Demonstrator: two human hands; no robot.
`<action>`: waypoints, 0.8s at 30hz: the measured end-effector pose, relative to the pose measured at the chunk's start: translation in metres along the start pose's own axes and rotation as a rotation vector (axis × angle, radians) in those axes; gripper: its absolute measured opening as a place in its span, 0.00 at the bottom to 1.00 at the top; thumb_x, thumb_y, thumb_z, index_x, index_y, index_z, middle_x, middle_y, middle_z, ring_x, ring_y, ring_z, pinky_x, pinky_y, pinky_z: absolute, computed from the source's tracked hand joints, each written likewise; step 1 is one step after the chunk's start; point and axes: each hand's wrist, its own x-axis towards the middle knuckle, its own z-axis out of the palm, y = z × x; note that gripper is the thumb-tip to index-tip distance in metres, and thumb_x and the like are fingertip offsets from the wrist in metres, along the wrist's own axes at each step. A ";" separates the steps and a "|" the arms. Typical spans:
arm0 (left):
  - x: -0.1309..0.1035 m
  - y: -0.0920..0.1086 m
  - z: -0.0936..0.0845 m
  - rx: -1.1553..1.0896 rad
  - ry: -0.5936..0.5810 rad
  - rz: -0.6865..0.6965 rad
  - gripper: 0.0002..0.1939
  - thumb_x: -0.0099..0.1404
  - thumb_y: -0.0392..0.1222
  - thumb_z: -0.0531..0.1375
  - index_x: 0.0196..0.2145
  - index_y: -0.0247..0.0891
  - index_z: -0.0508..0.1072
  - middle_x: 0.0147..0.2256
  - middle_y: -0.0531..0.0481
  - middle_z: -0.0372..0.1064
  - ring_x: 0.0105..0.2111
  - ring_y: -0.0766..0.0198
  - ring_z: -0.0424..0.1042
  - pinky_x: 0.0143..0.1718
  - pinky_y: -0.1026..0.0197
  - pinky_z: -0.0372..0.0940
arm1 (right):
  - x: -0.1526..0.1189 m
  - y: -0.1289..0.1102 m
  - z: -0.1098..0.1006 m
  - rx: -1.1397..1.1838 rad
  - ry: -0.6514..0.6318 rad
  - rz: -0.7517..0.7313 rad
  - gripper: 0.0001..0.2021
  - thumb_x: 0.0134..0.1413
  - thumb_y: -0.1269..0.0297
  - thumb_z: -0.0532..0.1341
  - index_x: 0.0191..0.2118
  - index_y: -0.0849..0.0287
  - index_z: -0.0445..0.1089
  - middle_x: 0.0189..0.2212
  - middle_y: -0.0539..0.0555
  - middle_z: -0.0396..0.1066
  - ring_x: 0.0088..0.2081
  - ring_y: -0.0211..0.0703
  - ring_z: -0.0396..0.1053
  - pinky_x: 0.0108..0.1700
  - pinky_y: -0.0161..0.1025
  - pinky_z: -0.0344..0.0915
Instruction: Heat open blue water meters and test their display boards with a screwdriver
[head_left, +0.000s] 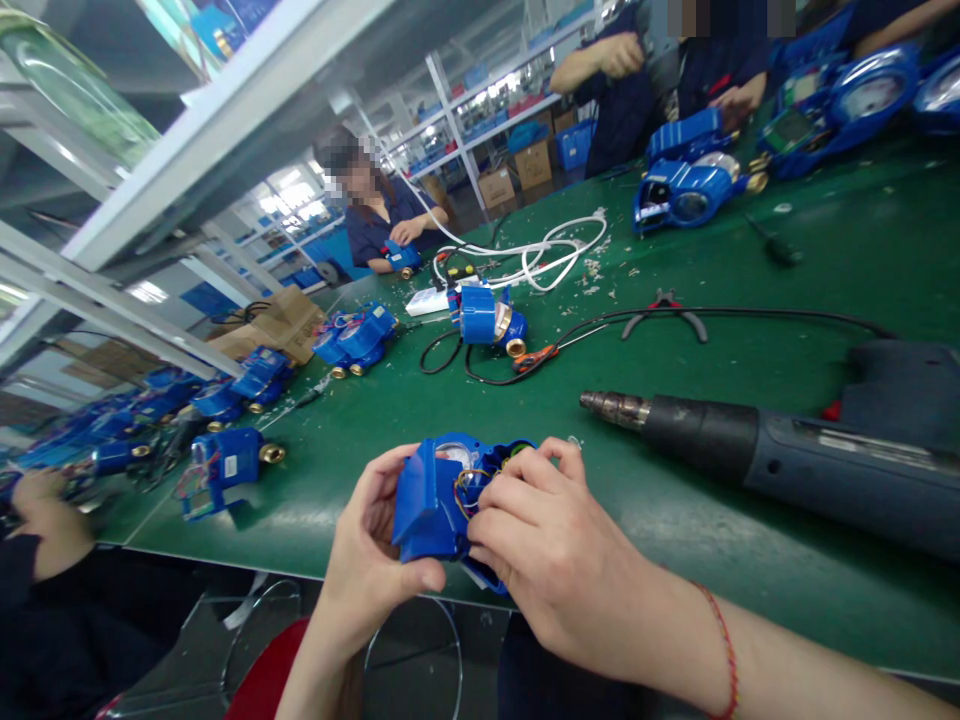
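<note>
A blue meter housing (431, 505) is held up just over the near edge of the green table (660, 540). My left hand (367, 545) wraps round its left side, thumb along the lower edge. The fingers of my right hand (536, 530) are bent together at the open compartment on the right side, where thin coloured wires (466, 487) come out. Whether they pinch a wire or the housing's inside is hidden behind the knuckles. Part of a round dial shows at the top of the housing.
A dark heat gun (705, 440) lies at the right. Pliers (664, 312), an orange-handled screwdriver (535, 359), a white cable (551, 250) and a blue meter (480, 315) lie beyond my hands. More meters (232, 458) line the left. Other people work at the far side and far left.
</note>
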 end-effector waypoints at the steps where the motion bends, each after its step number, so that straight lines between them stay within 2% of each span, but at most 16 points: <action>1: 0.000 0.000 0.001 -0.008 0.001 0.006 0.52 0.27 0.64 0.75 0.50 0.39 0.69 0.46 0.42 0.74 0.46 0.47 0.76 0.43 0.58 0.73 | 0.001 -0.001 0.001 -0.015 -0.003 0.012 0.05 0.63 0.70 0.58 0.34 0.62 0.69 0.32 0.53 0.69 0.38 0.44 0.58 0.46 0.48 0.45; 5: -0.001 -0.004 0.004 -0.039 0.036 0.018 0.51 0.25 0.62 0.76 0.48 0.40 0.70 0.43 0.43 0.75 0.41 0.50 0.77 0.36 0.61 0.73 | 0.005 -0.001 0.007 -0.057 0.011 0.020 0.07 0.63 0.70 0.58 0.31 0.61 0.66 0.29 0.52 0.68 0.35 0.44 0.56 0.45 0.48 0.45; 15: -0.002 -0.001 0.008 -0.050 0.067 -0.002 0.53 0.27 0.65 0.75 0.49 0.38 0.68 0.44 0.40 0.76 0.44 0.46 0.77 0.40 0.58 0.74 | -0.004 0.002 0.013 0.064 0.120 0.036 0.10 0.66 0.73 0.53 0.31 0.63 0.63 0.26 0.51 0.64 0.34 0.41 0.56 0.44 0.45 0.45; 20: -0.003 -0.004 0.011 -0.080 0.089 0.074 0.50 0.29 0.64 0.75 0.49 0.39 0.70 0.43 0.42 0.77 0.41 0.50 0.79 0.37 0.62 0.74 | -0.006 0.003 0.015 0.131 0.133 0.072 0.11 0.67 0.73 0.51 0.32 0.63 0.63 0.26 0.50 0.65 0.33 0.40 0.57 0.45 0.45 0.46; 24: -0.004 -0.014 0.009 -0.096 0.128 0.119 0.47 0.32 0.61 0.76 0.49 0.41 0.72 0.44 0.44 0.78 0.41 0.55 0.79 0.38 0.65 0.74 | -0.009 0.004 0.009 0.117 0.120 0.081 0.10 0.67 0.72 0.54 0.31 0.62 0.66 0.26 0.49 0.66 0.33 0.40 0.59 0.45 0.45 0.46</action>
